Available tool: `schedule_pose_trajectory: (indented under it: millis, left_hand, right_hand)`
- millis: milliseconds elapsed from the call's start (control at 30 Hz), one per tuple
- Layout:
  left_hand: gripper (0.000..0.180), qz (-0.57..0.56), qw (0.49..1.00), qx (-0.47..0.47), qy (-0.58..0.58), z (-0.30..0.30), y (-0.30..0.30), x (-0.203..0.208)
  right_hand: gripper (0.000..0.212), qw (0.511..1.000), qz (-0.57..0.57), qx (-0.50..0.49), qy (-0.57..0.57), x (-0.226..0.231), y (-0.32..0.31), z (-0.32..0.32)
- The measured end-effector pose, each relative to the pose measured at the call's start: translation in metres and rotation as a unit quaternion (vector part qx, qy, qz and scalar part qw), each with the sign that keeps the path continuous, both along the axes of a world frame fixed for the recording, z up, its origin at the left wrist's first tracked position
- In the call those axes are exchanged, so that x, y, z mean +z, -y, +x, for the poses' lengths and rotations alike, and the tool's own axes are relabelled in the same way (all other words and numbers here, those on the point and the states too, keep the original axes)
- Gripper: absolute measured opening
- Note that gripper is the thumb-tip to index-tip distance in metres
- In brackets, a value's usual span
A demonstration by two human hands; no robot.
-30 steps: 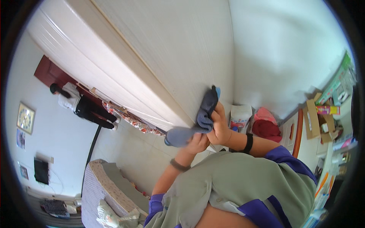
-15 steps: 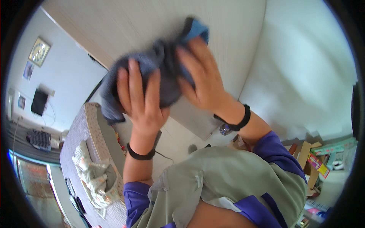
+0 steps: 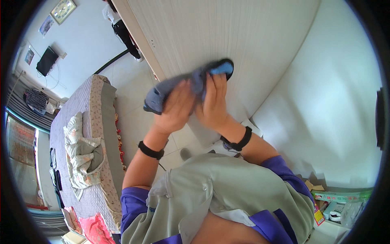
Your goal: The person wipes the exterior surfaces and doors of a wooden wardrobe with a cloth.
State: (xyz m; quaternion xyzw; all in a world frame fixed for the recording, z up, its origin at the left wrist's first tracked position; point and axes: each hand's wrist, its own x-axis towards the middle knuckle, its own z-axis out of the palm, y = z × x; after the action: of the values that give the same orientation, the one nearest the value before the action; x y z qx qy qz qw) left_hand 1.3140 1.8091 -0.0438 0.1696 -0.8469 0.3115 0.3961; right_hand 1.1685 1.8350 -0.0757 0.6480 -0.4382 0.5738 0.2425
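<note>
In front of the pale wood-grain panel [image 3: 260,36], both my hands are on a grey-blue cloth [image 3: 154,97] with dark edging and a brighter blue patch at its right end. My left hand [image 3: 175,107] grips its middle, the fingers smeared by motion. Just beside it, my right hand [image 3: 214,103] holds the cloth near the blue end, with fingers bent over it. The cloth is folded into a long, slanted strip. Whether it touches the panel I cannot tell.
To the left stands a bed [image 3: 77,97] with a crumpled patterned cover [image 3: 83,156] on it. A person's dark-trousered leg [image 3: 126,38] shows beyond the panel's edge. At lower right, boxes and packets [image 3: 337,203] lie by the white wall [image 3: 325,110].
The cloth has gone from a bunched, draped shape to a narrower strip. My hands have come closer together. The view has shifted, showing more of the bed and a person beyond the panel.
</note>
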Motion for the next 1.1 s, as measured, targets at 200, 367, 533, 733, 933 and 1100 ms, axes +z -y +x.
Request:
schedule_pose_trajectory:
  millis: [200,367,533,733,933,1100]
  left_hand:
    - [0.033,0.002,0.997,0.021,-0.079,-0.023,-0.014,0.078]
    - [0.031,0.059,0.996,0.051,-0.037,-0.049,-0.01,0.037]
    - [0.038,0.278,0.958,-0.063,0.024,-0.041,-0.013,-0.029]
    - [0.039,0.421,0.897,-0.099,0.089,-0.042,-0.012,-0.002]
    - [0.048,0.041,0.993,-0.021,-0.11,-0.035,-0.006,0.082]
    - [0.049,-0.013,0.998,0.048,-0.048,-0.044,-0.003,0.068]
  right_hand:
    - [0.058,0.992,-0.123,0.016,-0.032,0.093,0.015,-0.024]
    - [0.054,0.99,-0.115,-0.084,-0.007,0.045,0.024,-0.037]
    - [0.063,0.996,-0.004,-0.087,0.031,-0.068,0.013,-0.037]
    - [0.066,0.992,0.103,-0.03,0.072,-0.064,-0.02,-0.021]
    - [0.062,0.998,-0.059,-0.01,-0.035,0.07,0.007,-0.032]
    - [0.054,0.989,-0.121,-0.085,-0.026,0.067,0.025,-0.039]
